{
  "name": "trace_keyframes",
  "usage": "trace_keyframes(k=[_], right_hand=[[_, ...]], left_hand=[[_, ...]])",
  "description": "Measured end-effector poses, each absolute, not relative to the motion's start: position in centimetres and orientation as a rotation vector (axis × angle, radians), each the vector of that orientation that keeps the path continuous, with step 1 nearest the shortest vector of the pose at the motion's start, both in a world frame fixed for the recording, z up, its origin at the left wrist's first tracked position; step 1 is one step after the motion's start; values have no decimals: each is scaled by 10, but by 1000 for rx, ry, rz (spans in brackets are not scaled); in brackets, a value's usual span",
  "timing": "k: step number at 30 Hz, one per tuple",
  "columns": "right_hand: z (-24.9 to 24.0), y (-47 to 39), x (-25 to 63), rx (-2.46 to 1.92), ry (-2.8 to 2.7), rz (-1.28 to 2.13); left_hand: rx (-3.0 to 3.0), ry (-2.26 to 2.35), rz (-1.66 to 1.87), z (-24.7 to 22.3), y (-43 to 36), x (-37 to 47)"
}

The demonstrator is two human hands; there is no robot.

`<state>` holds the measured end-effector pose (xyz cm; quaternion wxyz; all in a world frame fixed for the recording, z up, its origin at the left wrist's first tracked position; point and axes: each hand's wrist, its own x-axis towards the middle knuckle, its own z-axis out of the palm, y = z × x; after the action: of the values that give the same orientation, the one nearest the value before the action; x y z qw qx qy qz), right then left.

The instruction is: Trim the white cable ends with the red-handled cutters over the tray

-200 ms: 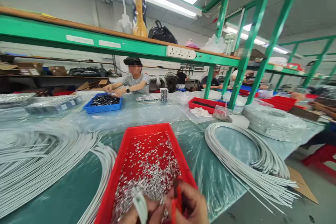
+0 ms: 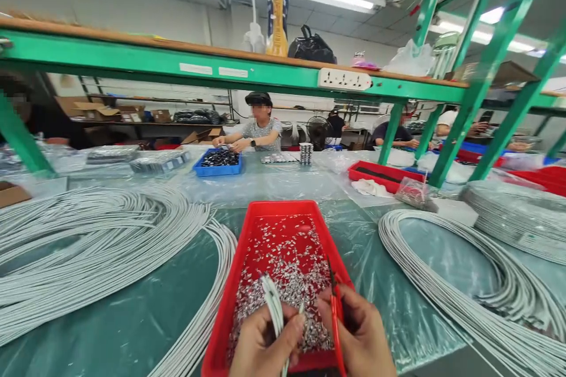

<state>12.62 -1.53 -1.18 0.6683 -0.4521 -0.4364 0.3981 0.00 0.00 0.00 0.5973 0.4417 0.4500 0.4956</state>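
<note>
Left hand [image 2: 260,344] pinching thin white wire ends [image 2: 273,306]; right hand [image 2: 362,336] gripping red-handled pliers [image 2: 335,312], just beside. Both above red plastic tray [image 2: 230,300] of small silver terminals [image 2: 287,265]. Likely crimping; needs careful alignment.

The bottom edge cuts off both the left hand [image 2: 260,344] and the right hand [image 2: 365,336]. The red-handled tool [image 2: 336,321] is partly hidden in the right hand's grip, so its kind is unclear.
</note>
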Motion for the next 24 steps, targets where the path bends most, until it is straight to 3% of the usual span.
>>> trace_keyframes(k=[11,19,24], right_hand=[[-2,-15,122,-1049,-1089,973],[-21,-20,127,-1189,-1161,840],[-29,-27,131,-1252,-1172,706]], left_hand=[[1206,1000,1148,-12,2,0],[1607,1069,1719,-35,-3,13],[1952,1176,1814,-52,-5,12]])
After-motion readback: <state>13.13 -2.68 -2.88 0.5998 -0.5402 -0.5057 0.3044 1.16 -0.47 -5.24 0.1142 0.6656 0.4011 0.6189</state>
